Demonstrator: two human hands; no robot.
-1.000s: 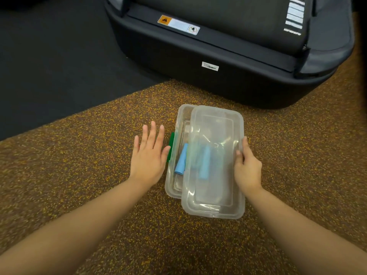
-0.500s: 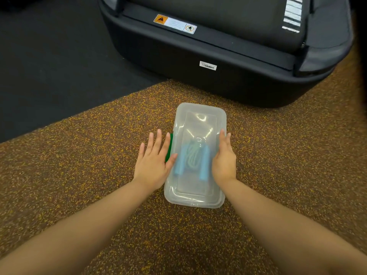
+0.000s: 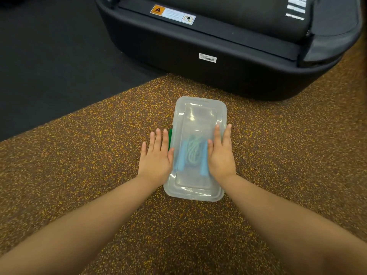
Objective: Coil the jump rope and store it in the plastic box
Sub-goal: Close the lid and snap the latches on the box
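A clear plastic box (image 3: pixel 198 114) lies on the speckled brown floor with its clear lid seated on top. Through the lid I see the coiled jump rope (image 3: pixel 193 151), pale green cord between two blue handles. My left hand (image 3: pixel 156 157) lies flat with fingers spread at the box's left side, its thumb touching the lid's edge. My right hand (image 3: pixel 221 153) rests flat, palm down, on the right part of the lid. A green latch (image 3: pixel 170 138) shows at the box's left side, behind my left hand.
A large black machine base (image 3: pixel 218 46) with a warning sticker and a barcode label stands just beyond the box. Black flooring (image 3: pixel 49 66) lies to the far left. Speckled brown mat (image 3: pixel 288 155) surrounds the box.
The lid, held offset to the right by my right hand, has slid left and now sits square on the box. My right hand went from gripping its edge to lying flat on top.
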